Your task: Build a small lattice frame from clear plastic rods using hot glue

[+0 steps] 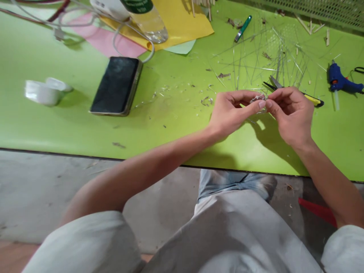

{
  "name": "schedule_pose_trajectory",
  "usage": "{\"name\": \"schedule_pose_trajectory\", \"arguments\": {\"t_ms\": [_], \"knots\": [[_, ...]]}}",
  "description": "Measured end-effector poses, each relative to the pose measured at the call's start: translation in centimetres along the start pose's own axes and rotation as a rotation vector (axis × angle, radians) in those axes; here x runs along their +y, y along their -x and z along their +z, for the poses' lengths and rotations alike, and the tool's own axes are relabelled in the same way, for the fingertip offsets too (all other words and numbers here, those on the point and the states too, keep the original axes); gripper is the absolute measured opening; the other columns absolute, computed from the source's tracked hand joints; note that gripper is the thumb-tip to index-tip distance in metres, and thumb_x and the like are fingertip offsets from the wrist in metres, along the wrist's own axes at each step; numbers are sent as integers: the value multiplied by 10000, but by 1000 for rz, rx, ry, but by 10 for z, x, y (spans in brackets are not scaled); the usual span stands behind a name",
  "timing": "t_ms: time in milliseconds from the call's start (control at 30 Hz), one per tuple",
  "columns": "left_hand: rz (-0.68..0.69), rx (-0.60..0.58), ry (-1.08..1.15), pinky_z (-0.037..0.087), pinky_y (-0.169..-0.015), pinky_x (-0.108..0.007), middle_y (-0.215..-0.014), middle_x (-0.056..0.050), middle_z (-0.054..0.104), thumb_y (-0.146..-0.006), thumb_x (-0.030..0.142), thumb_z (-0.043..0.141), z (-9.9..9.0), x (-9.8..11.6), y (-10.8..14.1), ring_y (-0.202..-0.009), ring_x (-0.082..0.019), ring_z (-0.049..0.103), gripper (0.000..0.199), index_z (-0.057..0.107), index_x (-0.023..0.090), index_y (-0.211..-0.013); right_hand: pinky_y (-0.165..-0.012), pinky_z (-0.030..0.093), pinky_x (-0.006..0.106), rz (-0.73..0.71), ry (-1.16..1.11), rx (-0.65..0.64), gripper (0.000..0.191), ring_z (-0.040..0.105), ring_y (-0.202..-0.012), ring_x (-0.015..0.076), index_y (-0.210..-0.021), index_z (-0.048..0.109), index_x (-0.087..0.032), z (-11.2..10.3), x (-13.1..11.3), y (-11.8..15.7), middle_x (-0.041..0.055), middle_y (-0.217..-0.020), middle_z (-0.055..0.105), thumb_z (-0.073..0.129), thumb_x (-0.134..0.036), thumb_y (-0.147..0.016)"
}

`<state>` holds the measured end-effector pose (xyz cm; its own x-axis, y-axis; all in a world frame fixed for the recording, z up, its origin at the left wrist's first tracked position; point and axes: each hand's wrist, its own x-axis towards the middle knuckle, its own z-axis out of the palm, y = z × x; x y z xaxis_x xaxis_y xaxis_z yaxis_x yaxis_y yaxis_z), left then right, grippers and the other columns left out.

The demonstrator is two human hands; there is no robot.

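Between the fingertips of both hands is a small clear, wiry piece (259, 99), held above the green table; its exact kind is hard to make out. My left hand (231, 112) pinches it from the left with thumb and fingers. From the other side my right hand (294, 113) closes thumb and forefinger on its right edge. Scissors (313, 100) with yellow and black handles lie just behind my right hand, partly covered by it. Thin clear strands (278, 60) are scattered beyond the hands.
A blue glue gun (342, 79) lies at right, a green cutter (243, 29) farther back. Leftward are a phone (116, 86), an open white case (45, 92), a bottle (150, 22), coloured paper (187, 22) and cables. A perforated green basket (327, 13) borders the back right.
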<state>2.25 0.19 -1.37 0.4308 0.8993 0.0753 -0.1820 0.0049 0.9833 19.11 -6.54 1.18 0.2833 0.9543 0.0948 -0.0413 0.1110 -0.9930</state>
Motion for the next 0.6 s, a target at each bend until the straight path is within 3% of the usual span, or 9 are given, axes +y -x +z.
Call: {"name": "schedule_pose_trajectory", "arguments": {"t_ms": [267, 433, 600], "knots": [[-39, -84, 115, 651, -853, -305, -937, -41, 872, -702, 612, 1093, -4, -4, -8, -852, -163, 796, 496, 890, 199, -890, -932, 731, 427, -234, 297, -50, 414, 816, -1008, 237, -1079, 777, -278, -12, 21, -8, 29, -1016, 816, 957, -616, -923], [-56, -111, 158, 616, -812, -275, -889, -17, 842, -697, 568, 1101, -6, -6, -10, -795, -123, 746, 464, 889, 199, -881, -931, 739, 430, -285, 339, -67, 353, 824, -999, 238, -1097, 796, -284, -14, 27, -9, 41, -1030, 843, 900, -604, -990], [-27, -155, 110, 598, -744, -292, -817, -21, 807, -724, 665, 1068, -12, -6, -16, -741, -130, 721, 521, 886, 193, -851, -913, 751, 437, -303, 326, -73, 316, 825, -950, 229, -1062, 816, -269, -13, 23, -7, 36, -1006, 843, 935, -549, -974]]}}
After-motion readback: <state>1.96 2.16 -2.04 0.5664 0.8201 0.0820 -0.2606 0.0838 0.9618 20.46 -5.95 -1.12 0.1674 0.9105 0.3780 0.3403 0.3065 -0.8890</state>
